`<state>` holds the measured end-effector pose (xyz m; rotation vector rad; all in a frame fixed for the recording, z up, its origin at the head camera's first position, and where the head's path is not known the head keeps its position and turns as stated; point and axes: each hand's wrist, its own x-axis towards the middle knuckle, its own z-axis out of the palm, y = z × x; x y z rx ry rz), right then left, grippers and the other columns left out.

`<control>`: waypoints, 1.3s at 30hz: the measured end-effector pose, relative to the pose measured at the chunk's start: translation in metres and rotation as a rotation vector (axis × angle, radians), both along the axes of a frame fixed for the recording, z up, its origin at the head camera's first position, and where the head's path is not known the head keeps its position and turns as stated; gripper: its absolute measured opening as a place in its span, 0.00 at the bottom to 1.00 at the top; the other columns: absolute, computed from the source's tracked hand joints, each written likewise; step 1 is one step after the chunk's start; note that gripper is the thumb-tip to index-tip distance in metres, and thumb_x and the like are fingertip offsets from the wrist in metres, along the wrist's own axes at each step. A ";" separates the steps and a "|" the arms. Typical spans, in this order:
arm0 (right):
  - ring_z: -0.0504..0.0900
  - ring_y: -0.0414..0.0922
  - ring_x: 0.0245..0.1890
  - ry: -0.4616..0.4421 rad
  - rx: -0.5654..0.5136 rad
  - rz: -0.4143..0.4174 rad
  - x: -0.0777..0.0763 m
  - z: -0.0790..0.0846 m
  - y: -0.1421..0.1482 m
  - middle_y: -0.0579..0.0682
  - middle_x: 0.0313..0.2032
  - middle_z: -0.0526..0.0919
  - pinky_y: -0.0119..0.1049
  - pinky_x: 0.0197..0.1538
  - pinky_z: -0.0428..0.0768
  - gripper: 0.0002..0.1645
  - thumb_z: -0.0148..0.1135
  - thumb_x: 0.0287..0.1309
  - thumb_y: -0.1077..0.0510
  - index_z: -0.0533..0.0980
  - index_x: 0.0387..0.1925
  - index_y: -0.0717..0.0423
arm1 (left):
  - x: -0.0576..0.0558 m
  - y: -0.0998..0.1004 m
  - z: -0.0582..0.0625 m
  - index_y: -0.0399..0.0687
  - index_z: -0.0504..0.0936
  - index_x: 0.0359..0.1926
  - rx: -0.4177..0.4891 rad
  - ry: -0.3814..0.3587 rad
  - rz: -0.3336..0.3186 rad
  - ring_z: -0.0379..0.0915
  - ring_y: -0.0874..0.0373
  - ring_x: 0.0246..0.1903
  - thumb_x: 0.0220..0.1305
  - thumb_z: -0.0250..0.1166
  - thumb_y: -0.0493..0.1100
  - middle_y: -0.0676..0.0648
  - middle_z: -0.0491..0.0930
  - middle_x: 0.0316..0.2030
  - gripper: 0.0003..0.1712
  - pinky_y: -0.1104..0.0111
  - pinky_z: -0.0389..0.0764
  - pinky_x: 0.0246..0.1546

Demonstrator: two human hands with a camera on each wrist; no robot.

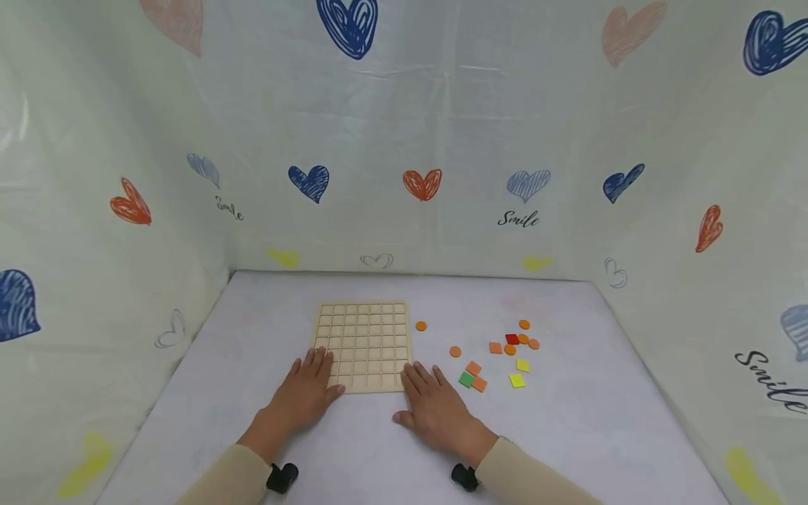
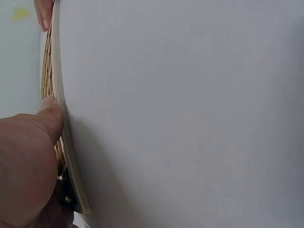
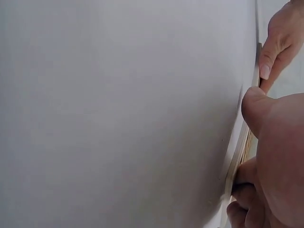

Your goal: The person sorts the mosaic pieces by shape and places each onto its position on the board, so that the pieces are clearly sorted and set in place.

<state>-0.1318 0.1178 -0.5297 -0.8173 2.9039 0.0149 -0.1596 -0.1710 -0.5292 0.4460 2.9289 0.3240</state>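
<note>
A square wooden board point(image 1: 362, 344) with a grid of recessed cells lies flat on the table. My left hand point(image 1: 303, 396) rests at its front left corner, fingers straight along the left side and thumb at the front edge. At the front right corner is my right hand point(image 1: 438, 414), its extended fingertips touching the board's right edge and its thumb spread out to the left over the tabletop. The left wrist view shows the left thumb point(image 2: 50, 118) on the board's rim point(image 2: 59, 71). Most fingers are hidden in both wrist views.
Right of the board lie several orange discs point(image 1: 456, 352), several orange square tiles point(image 1: 495, 348), a green tile point(image 1: 466, 379), a red tile point(image 1: 512, 339) and two yellow tiles point(image 1: 517, 381). A white sheet with printed hearts point(image 1: 422, 184) surrounds the white table point(image 1: 265, 301).
</note>
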 end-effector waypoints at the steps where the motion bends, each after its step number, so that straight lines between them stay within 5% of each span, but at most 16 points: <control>1: 0.56 0.51 0.83 0.000 -0.005 -0.003 0.004 0.000 0.002 0.53 0.82 0.60 0.55 0.83 0.58 0.49 0.47 0.76 0.28 0.60 0.81 0.56 | 0.002 0.003 -0.001 0.27 0.58 0.79 0.000 0.001 -0.003 0.46 0.30 0.81 0.79 0.59 0.56 0.26 0.53 0.80 0.44 0.35 0.53 0.79; 11: 0.58 0.54 0.82 -0.036 -0.055 -0.015 0.026 0.012 0.035 0.53 0.80 0.64 0.59 0.82 0.58 0.48 0.52 0.74 0.29 0.64 0.79 0.57 | 0.019 0.034 0.002 0.29 0.60 0.79 0.020 0.012 -0.020 0.46 0.33 0.82 0.79 0.59 0.58 0.28 0.54 0.80 0.45 0.38 0.53 0.80; 24: 0.62 0.58 0.80 0.067 -0.073 -0.051 -0.008 0.009 0.046 0.58 0.76 0.70 0.62 0.80 0.61 0.41 0.55 0.78 0.38 0.67 0.76 0.63 | 0.004 0.056 0.000 0.30 0.63 0.77 0.019 0.049 -0.019 0.51 0.36 0.81 0.77 0.61 0.59 0.30 0.59 0.79 0.44 0.41 0.55 0.81; 32: 0.66 0.58 0.79 0.081 -0.080 -0.039 -0.008 0.002 0.039 0.58 0.75 0.71 0.59 0.79 0.65 0.39 0.58 0.77 0.40 0.70 0.74 0.63 | 0.006 0.048 0.002 0.32 0.63 0.78 0.025 0.020 0.016 0.49 0.38 0.82 0.76 0.62 0.60 0.32 0.58 0.80 0.45 0.42 0.53 0.82; 39: 0.64 0.56 0.80 0.103 -0.070 -0.035 -0.003 -0.004 0.038 0.57 0.77 0.69 0.58 0.80 0.65 0.39 0.56 0.78 0.40 0.68 0.76 0.61 | 0.000 0.026 0.003 0.36 0.67 0.77 0.117 0.016 -0.032 0.53 0.40 0.81 0.78 0.60 0.57 0.36 0.61 0.80 0.39 0.41 0.53 0.81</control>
